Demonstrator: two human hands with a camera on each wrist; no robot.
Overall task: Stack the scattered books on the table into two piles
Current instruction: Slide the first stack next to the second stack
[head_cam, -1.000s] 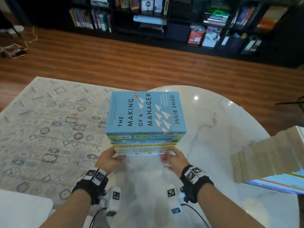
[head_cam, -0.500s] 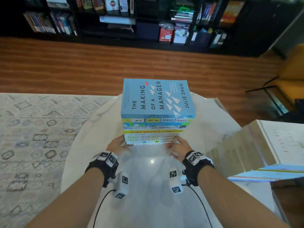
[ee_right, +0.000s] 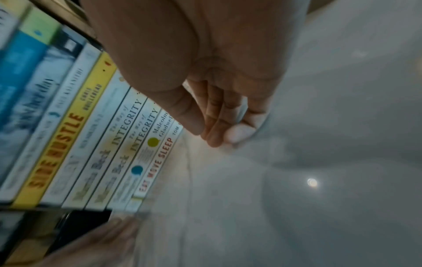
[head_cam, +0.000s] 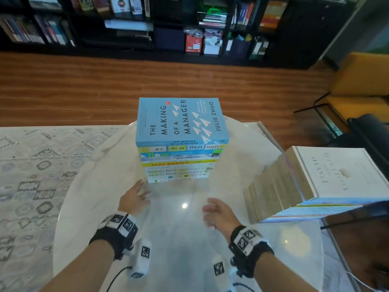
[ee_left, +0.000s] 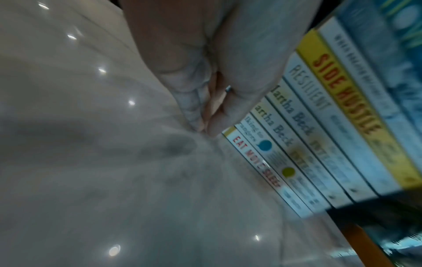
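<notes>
A tall pile of books [head_cam: 179, 161] stands on the white marble table [head_cam: 105, 186], topped by a light-blue book [head_cam: 179, 121] titled "The Making of a Manager". Its spines [ee_left: 319, 144] [ee_right: 102, 144] face me. My left hand [head_cam: 134, 197] hovers just in front of the pile's lower left corner, fingers relaxed and holding nothing. My right hand [head_cam: 216, 211] is a little further back from the pile, fingers loose and empty. A second pile of books [head_cam: 305, 186] with a white book on top stands at the right, page edges toward me.
The round table's far edge lies just behind the blue-topped pile. Beyond are a wooden floor [head_cam: 84, 91], a patterned rug [head_cam: 31, 175] at left, dark bookshelves [head_cam: 189, 28] at the back and a yellow chair [head_cam: 357, 87] at right.
Both hands held the pile's lower corners and set it on the table; now they have let go and drawn back toward me, the right further than the left.
</notes>
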